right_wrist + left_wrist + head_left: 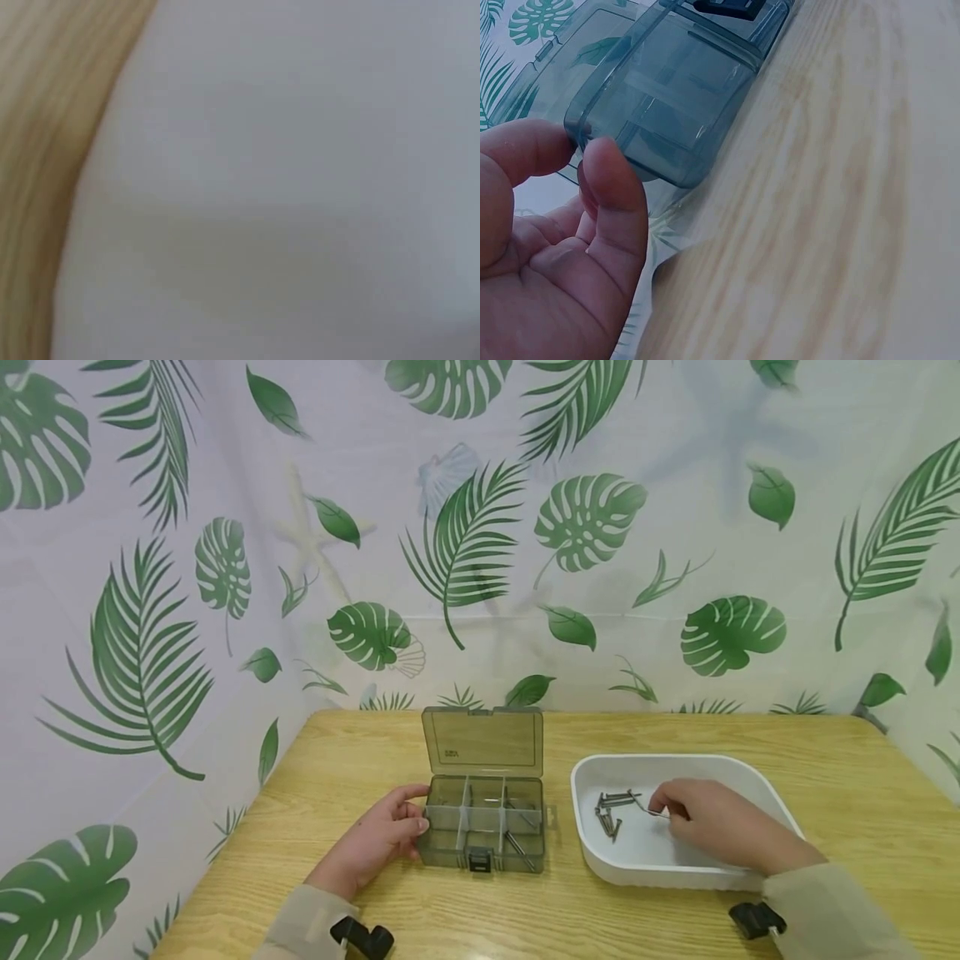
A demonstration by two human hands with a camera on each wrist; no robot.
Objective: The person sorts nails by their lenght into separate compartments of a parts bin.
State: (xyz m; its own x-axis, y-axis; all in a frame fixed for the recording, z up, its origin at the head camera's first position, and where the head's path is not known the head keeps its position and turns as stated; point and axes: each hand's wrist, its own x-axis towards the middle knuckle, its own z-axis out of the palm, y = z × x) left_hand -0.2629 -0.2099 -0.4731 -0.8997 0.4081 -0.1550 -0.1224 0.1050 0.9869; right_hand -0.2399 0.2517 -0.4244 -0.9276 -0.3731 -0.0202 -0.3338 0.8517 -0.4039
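A smoky transparent compartment box stands on the table with its lid raised. My left hand grips its left side; in the left wrist view, the thumb and index finger meet at the box's corner. Several screws lie in the right-hand compartments, including a long one at the front. Inside the white tray, several more screws lie at the left. My right hand reaches over this tray and pinches a thin silvery metal piece, its kind unclear, close to the screws.
The wooden table carries the box and tray side by side, with a gap between them. Behind and to the left hangs a leaf-patterned cloth. Mostly blurred white tray wall fills the right wrist view.
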